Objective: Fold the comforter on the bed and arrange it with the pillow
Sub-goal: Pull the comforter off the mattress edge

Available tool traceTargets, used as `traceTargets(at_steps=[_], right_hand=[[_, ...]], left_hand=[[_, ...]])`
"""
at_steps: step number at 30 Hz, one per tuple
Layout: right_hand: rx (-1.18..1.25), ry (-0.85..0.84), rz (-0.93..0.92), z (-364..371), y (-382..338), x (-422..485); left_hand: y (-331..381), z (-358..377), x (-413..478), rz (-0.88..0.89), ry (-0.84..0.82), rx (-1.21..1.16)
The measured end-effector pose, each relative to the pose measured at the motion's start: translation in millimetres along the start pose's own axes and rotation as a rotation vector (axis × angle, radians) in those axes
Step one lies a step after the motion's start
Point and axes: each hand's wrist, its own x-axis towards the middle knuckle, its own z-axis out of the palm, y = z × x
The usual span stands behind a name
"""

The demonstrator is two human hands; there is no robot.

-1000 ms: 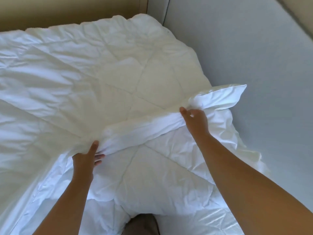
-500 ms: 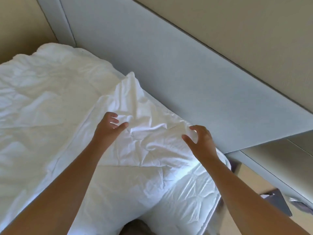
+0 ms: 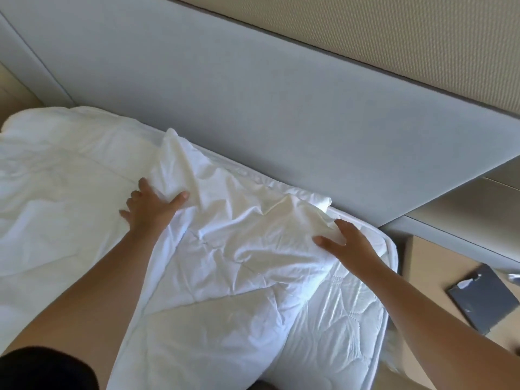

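The white comforter (image 3: 225, 249) lies rumpled across the bed, spread wide to the left and heaped into a loose, creased fold along the side nearest the grey padded panel (image 3: 253, 94) that runs behind the bed. One peak of cloth stands up close to that panel, and a puffy corner bulges further to the right, just short of the bed's edge.

The person leans over it with both bare arms stretched out. The left hand (image 3: 152, 209) lies flat on the comforter, fingers spread wide and the thumb pointing off to the right, pressing the cloth down at the foot of the raised peak. The right hand (image 3: 346, 243) rests on the bunched corner, fingers fairly straight and thumb held well apart from them, with a soft swell of fabric sitting between thumb and forefinger.

Below the right forearm the quilted mattress (image 3: 351, 319) shows bare, its piped edge curving round the corner. Beyond that edge is a tan floor (image 3: 427, 263), and on it a flat dark grey thing (image 3: 484, 299) that I cannot identify. A black sleeve (image 3: 42, 367) fills the lower left corner.
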Motion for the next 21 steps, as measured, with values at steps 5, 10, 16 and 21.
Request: traceTargets(at_steps=[5,10,16,21], right_hand=[[-0.075,0.081,-0.014,-6.9,1.5,-1.7],[-0.163,0.278,-0.037,-43.0,-2.0,2.6],[-0.115,0.404,-0.143,-80.6,-25.7,15.4],[-0.18,0.34,-0.061,-65.6,-22.4,29.2]], left_hand=[[4.5,-11.0,-9.4,0.107,-0.046,-0.125],[15.7,-50.6,-7.6,0.268,0.125,-0.074],[43.3,-91.5,6.5,0.337,0.27,-0.128],[37.9,-65.4,12.5,0.221,0.167,-0.078]])
